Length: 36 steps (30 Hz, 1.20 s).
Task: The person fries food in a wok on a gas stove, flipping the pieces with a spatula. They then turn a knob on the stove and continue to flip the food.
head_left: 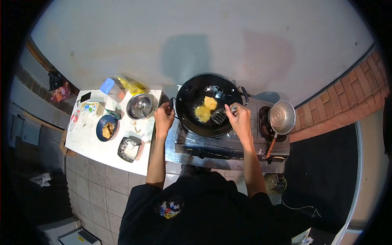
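A black wok [192, 87] sits on the gas stove, with oil in its bottom. Two golden fritters lie side by side in it: one darker piece [210, 103] and one paler piece [202, 114] with bubbles at its edge. In my right hand [240, 119], closed over the wok's right rim, is a slotted spatula [219, 117], its black head just right of the fritters. My left hand [164, 119] has its fingers curled at the wok's left handle [173, 103].
Right of the wok, a metal saucepan [282, 117] rests on the other burner of the stove [216, 146]. On the white table [90, 141] at left stand a steel bowl [139, 106], a dark bowl of fried food [107, 128], a square bowl of white powder [129, 149] and a blue-lidded container [112, 90].
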{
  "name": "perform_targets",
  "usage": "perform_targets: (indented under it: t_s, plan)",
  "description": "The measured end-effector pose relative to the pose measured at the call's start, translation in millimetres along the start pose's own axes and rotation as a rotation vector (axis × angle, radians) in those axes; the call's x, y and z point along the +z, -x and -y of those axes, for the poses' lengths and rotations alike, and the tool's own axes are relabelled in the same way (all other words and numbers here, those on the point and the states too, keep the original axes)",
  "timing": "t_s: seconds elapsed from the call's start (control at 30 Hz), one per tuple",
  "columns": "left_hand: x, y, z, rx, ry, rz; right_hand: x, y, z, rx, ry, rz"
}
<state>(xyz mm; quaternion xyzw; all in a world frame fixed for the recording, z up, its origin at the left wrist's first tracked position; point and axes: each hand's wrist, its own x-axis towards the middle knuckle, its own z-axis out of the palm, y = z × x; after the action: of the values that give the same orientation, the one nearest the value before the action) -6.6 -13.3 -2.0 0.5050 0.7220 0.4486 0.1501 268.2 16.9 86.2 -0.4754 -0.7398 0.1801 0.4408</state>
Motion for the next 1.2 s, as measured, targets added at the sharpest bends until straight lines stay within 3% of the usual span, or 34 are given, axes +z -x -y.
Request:
perform_targets:
  t_s: [0.53, 0.63, 0.73, 0.93, 1.03, 1.2]
  plan:
    - [-6.8, -5.7, -2.5, -0.059, 0.062, 0.125, -13.3, 7.6, 19.4, 0.245, -0.145, -0.281]
    - [-1.2, -6.6, 3.7, -0.04, 0.08, 0.095, -16.6, -8.1, 17.5, 0.29, -0.142, -0.237]
    - [-0.5, -4.3, 11.8, -0.058, 0.091, 0.087, -20.8, -18.0, 5.1, 0.244, -0.025, -0.025]
    - [-2.5, 9.0, 6.1, -0.177, 0.152, 0.012, -3.1, -2.7, 0.4, 0.281, -0.224, -0.126]
    - [-6.6, 23.2, -0.2, -0.141, 0.154, -0.082, -6.1, -5.2, -7.4, 0.223, -0.236, -0.065]
    - [-11.3, 64.1, -17.1, -0.267, 0.268, -0.133, -19.7, -20.5, -26.8, 0.151, -0.261, 0.017]
